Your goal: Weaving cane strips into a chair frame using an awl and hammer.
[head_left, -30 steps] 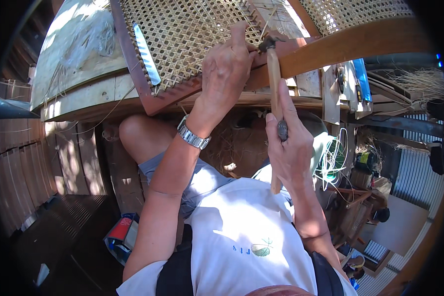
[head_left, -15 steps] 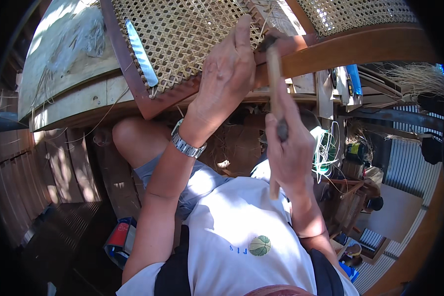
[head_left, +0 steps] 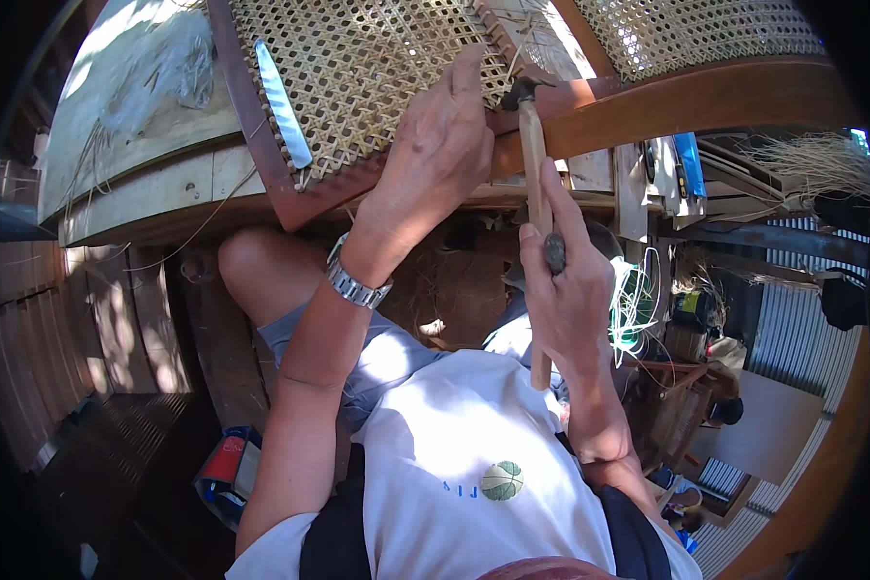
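So the frame (head_left: 290,198) is lying across the desk's (head_left: 130,208) near edge, and cane (head_left: 358,82) is already filling the part I'm seeing. Stubs (head_left: 273,130) are lining the side edges, so I'm guessing the weaving's mostly done and edge work is what's left. A loose strand (head_left: 520,50) is sticking up near the right corner. My right hand (head_left: 572,280) is gripping the hammer (head_left: 535,145) near that corner; my left hand (head_left: 435,145) is reaching over the front rail, can't tell if it's pinching anything.
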A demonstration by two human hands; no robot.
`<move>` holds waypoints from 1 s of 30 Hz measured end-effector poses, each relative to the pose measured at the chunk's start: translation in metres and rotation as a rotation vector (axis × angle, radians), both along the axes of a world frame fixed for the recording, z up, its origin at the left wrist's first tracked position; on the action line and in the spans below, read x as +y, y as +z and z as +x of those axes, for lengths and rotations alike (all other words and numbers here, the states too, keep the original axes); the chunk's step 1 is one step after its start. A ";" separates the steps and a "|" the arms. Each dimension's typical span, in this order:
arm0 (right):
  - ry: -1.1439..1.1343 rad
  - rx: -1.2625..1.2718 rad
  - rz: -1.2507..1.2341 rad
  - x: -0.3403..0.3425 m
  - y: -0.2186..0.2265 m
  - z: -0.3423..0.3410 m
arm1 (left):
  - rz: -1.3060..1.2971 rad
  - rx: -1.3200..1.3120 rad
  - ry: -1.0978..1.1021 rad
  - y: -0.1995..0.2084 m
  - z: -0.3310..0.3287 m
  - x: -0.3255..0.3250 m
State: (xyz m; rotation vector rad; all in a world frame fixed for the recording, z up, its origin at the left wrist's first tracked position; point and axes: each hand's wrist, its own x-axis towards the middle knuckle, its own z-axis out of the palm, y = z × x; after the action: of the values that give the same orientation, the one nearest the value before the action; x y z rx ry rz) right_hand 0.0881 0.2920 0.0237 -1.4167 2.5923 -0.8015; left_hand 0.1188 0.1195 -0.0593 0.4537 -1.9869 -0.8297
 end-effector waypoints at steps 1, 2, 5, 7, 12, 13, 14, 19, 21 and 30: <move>-0.023 -0.071 -0.011 0.007 0.003 0.002 | -0.007 -0.001 0.005 0.000 0.001 -0.001; -0.046 -0.142 -0.021 0.014 0.005 0.003 | 0.034 0.012 -0.020 0.001 0.002 -0.003; 0.030 -0.125 -0.255 0.075 -0.019 -0.010 | 0.129 0.031 -0.032 0.009 -0.004 -0.006; 0.037 -0.021 -0.383 0.107 -0.045 -0.025 | 0.176 0.017 -0.007 0.013 -0.008 -0.008; -0.449 -0.110 -0.371 0.162 -0.060 -0.082 | 0.026 -0.095 0.058 0.018 -0.031 -0.017; -0.517 -0.172 -0.343 0.160 -0.051 -0.097 | 0.019 -0.102 0.063 0.019 -0.036 -0.021; -0.520 -0.233 -0.327 0.159 -0.044 -0.115 | 0.011 -0.192 0.044 0.020 -0.042 -0.025; -0.387 -0.029 -0.198 0.163 -0.046 -0.200 | -0.425 0.036 0.174 0.022 -0.083 -0.044; -0.330 0.125 0.009 0.162 -0.051 -0.232 | -0.553 0.000 0.108 0.022 -0.098 -0.063; -0.241 0.276 0.145 0.113 -0.081 -0.315 | -0.117 -0.337 -0.340 0.001 -0.129 -0.128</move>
State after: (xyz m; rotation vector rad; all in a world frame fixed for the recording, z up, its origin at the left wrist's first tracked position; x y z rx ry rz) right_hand -0.2267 0.4046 -0.0572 -1.2707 3.0016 -0.4532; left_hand -0.0106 -0.0086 -0.0585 0.1963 -2.4557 -0.8808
